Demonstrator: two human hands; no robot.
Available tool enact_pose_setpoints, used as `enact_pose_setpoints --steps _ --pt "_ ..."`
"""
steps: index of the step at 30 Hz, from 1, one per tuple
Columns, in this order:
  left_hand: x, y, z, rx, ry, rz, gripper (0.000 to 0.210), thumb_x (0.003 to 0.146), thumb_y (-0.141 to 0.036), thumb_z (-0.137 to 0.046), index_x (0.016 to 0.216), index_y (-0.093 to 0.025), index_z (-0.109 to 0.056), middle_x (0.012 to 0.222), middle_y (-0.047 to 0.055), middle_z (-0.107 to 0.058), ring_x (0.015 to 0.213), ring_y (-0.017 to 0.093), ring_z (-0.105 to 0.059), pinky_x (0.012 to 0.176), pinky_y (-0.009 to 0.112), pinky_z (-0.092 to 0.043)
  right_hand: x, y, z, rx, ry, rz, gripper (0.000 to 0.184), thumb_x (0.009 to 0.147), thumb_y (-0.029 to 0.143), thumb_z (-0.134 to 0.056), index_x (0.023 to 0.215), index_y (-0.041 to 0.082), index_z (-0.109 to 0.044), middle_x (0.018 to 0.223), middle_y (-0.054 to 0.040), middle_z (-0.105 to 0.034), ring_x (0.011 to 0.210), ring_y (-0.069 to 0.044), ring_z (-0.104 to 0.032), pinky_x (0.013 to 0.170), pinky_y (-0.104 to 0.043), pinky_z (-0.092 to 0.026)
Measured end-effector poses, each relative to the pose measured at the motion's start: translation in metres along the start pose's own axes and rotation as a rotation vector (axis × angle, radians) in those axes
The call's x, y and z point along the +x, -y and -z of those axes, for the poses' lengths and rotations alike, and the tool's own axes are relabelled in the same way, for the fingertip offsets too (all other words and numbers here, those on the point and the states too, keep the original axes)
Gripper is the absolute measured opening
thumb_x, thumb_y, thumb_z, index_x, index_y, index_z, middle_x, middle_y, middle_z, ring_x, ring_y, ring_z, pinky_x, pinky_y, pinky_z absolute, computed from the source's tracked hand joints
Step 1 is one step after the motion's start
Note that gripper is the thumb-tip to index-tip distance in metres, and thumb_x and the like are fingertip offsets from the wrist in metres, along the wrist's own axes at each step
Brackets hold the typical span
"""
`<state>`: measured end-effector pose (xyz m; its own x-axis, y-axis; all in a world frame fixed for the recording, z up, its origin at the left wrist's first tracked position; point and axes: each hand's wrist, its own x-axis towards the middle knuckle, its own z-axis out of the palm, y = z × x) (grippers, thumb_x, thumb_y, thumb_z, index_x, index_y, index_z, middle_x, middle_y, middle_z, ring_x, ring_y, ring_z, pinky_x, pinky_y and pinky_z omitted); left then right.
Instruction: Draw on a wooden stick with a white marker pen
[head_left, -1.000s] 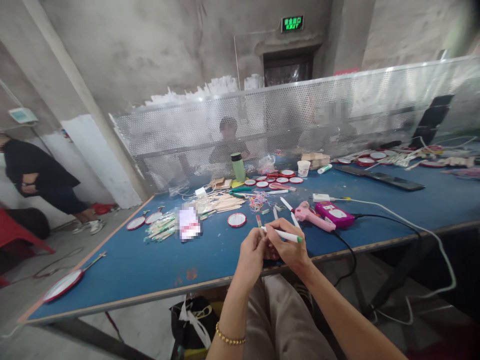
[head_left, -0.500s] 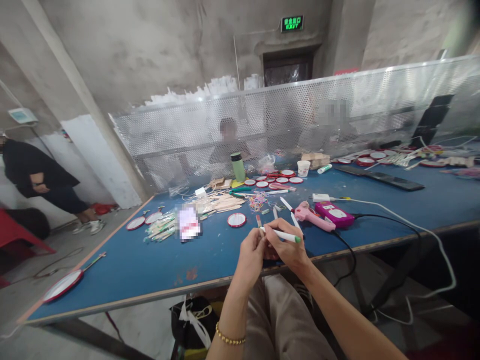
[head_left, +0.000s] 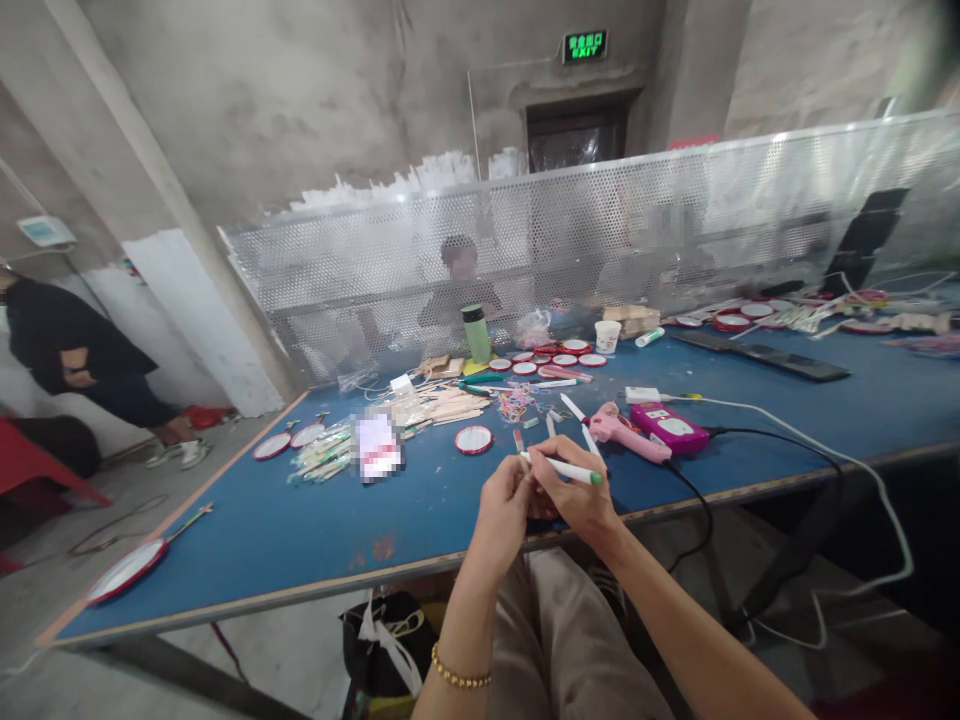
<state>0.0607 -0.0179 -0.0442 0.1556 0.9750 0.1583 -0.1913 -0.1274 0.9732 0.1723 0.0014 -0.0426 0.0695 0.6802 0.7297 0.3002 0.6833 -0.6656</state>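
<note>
At the table's near edge my left hand [head_left: 504,505] is closed around a thin wooden stick [head_left: 518,440] whose upper end is reddish. Most of that stick is hidden by my fingers. My right hand [head_left: 577,505] grips a white marker [head_left: 566,469] with a green end pointing right, its other end meeting the stick by my left fingertips. Both hands are close together. Just beyond them lie white pens [head_left: 574,407] and a round mirror-like disc with a red rim [head_left: 474,440].
A pink glue gun [head_left: 626,435] and a magenta box [head_left: 670,428] with cables lie to the right. Wooden sticks [head_left: 450,405], a phone [head_left: 379,447], colourful bands [head_left: 517,402] and a green bottle [head_left: 475,335] are on the blue table [head_left: 300,550]. A perforated metal screen [head_left: 360,270] stands behind.
My hands, the marker and the stick stay almost in place. Behind the screen, a person's head has shifted slightly.
</note>
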Motion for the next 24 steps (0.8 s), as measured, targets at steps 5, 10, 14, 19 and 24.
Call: enact_pose_setpoints --steps 5,10,14,19,24 --pt "0.0002 0.0005 0.0000 0.019 -0.007 -0.024 0.036 0.075 -0.051 -0.065 0.075 -0.019 -0.049 0.059 -0.006 -0.049 0.049 0.009 -0.048 0.049 0.022 -0.041 -0.0006 -0.0001 0.0002 -0.005 -0.001 -0.010 0.020 0.085 0.028 -0.054 0.069 0.020 -0.062 0.058 0.0013 -0.062 0.048 -0.011 -0.054 0.047 -0.020 -0.044" --pt "-0.0007 -0.0012 -0.0008 0.007 -0.001 -0.013 0.034 0.076 -0.048 -0.064 0.076 -0.018 -0.049 0.062 -0.005 -0.052 0.051 0.009 -0.051 0.050 0.022 -0.042 -0.0018 -0.0005 0.0003 0.002 -0.029 -0.015 0.019 0.085 0.027 -0.054 0.069 0.020 -0.062 0.057 0.0016 -0.061 0.047 -0.011 -0.053 0.047 -0.021 -0.043" --pt "-0.0010 -0.0005 -0.0005 -0.001 0.006 -0.016 0.034 0.077 -0.048 -0.064 0.074 -0.018 -0.048 0.062 -0.005 -0.052 0.051 0.010 -0.052 0.050 0.021 -0.041 -0.0018 0.0000 0.0004 0.003 -0.013 -0.019 0.019 0.085 0.027 -0.054 0.069 0.020 -0.062 0.058 0.0014 -0.062 0.048 -0.011 -0.054 0.048 -0.021 -0.044" --pt "-0.0008 0.0005 0.0003 0.002 0.002 -0.017 0.034 0.077 -0.049 -0.064 0.075 -0.018 -0.048 0.060 -0.006 -0.050 0.051 0.009 -0.050 0.050 0.021 -0.041 -0.0003 0.0010 0.0011 -0.021 -0.008 0.010 0.020 0.084 0.026 -0.054 0.068 0.020 -0.062 0.059 0.0007 -0.063 0.050 -0.011 -0.056 0.050 -0.020 -0.045" --pt "-0.0008 -0.0010 -0.0005 0.009 0.000 -0.020 0.035 0.077 -0.049 -0.064 0.077 -0.018 -0.049 0.061 -0.006 -0.050 0.051 0.008 -0.049 0.051 0.022 -0.041 0.0000 0.0003 0.0003 -0.018 -0.019 0.042 0.020 0.084 0.025 -0.053 0.067 0.019 -0.061 0.058 0.0016 -0.062 0.048 -0.010 -0.054 0.048 -0.020 -0.043"
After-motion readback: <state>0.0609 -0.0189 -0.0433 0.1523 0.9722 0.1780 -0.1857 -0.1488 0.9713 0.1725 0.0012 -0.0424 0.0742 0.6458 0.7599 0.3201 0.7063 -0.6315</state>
